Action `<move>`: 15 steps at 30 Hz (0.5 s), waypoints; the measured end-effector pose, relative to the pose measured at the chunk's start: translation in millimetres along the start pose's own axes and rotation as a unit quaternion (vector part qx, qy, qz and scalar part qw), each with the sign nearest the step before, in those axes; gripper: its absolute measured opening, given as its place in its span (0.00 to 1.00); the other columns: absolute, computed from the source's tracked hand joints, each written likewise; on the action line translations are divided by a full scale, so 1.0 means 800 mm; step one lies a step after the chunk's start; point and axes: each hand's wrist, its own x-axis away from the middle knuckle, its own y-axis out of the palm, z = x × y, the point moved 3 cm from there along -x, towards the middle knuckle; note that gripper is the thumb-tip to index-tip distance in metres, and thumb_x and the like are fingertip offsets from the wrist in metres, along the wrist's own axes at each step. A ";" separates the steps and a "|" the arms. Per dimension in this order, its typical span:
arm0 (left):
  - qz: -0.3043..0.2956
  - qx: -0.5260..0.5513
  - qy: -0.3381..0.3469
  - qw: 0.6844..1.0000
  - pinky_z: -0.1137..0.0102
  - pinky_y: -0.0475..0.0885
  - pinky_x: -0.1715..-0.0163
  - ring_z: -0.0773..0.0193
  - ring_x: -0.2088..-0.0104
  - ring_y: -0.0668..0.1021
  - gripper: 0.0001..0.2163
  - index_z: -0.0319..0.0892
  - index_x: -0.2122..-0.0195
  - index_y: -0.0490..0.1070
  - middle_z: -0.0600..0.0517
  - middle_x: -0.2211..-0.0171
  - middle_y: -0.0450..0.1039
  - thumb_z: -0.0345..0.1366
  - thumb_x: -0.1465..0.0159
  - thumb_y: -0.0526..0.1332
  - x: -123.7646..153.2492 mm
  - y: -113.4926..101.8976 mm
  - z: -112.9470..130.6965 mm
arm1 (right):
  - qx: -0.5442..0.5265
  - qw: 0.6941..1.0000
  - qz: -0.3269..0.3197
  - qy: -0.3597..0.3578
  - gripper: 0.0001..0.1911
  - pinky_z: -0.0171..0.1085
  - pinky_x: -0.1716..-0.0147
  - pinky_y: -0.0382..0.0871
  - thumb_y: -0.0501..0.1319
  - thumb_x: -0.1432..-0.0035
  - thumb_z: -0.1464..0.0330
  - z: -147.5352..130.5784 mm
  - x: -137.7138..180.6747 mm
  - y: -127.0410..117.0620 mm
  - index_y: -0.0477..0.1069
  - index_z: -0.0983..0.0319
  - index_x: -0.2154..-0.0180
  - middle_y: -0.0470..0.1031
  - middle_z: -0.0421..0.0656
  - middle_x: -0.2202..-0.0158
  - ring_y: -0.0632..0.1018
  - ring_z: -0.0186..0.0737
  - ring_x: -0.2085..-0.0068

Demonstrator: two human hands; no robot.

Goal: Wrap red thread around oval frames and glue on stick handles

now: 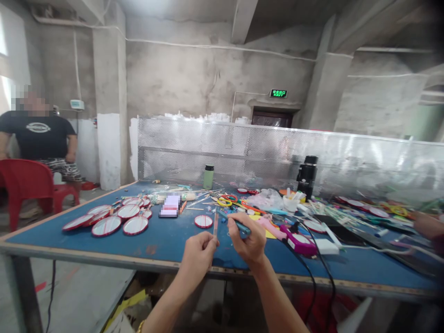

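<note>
My left hand (198,252) is closed, pinching the lower end of a thin, flat strip (215,223) that stands nearly upright above the table's front part. Just to the right, my right hand (248,238) is wrapped around a teal pen-like tool (242,226). Its tip points left toward the strip; whether they touch I cannot tell. Behind the left hand lies a white round disc (203,221) with a red rim. Several similar red-rimmed discs (107,226) are piled on the left of the table.
The blue table (163,247) holds a phone (170,205), a green cup (208,177), a black flask (307,178) and a purple device (301,242) with cables. Sticks and scissors (227,200) lie behind. Another person's hand (428,226) is at right; a person (36,134) stands left.
</note>
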 end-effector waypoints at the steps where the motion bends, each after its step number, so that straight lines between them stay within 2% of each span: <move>1: 0.001 0.001 0.000 1.000 0.74 0.54 0.84 0.70 0.89 0.62 0.13 0.41 0.75 0.70 0.61 0.90 0.58 0.43 0.39 0.55 -0.001 0.000 -0.001 | -0.001 1.000 0.001 0.000 0.07 0.34 0.70 0.71 0.59 0.41 0.76 -0.001 -0.001 0.000 0.73 0.60 0.65 0.77 0.41 0.72 0.77 0.35 0.72; 6: -0.003 -0.009 0.007 1.000 0.73 0.52 0.84 0.70 0.89 0.61 0.14 0.40 0.74 0.70 0.61 0.91 0.58 0.43 0.38 0.54 -0.004 -0.001 -0.003 | -0.006 1.000 -0.017 -0.003 0.07 0.35 0.68 0.71 0.59 0.41 0.76 -0.001 -0.001 0.002 0.73 0.61 0.65 0.78 0.42 0.70 0.78 0.36 0.70; 15: -0.008 -0.015 0.010 1.000 0.73 0.53 0.84 0.70 0.89 0.62 0.14 0.40 0.74 0.70 0.60 0.91 0.59 0.43 0.38 0.54 -0.001 -0.002 0.001 | 0.000 1.000 -0.010 -0.003 0.07 0.34 0.67 0.71 0.59 0.41 0.76 0.003 -0.002 0.005 0.73 0.61 0.64 0.78 0.41 0.70 0.78 0.36 0.69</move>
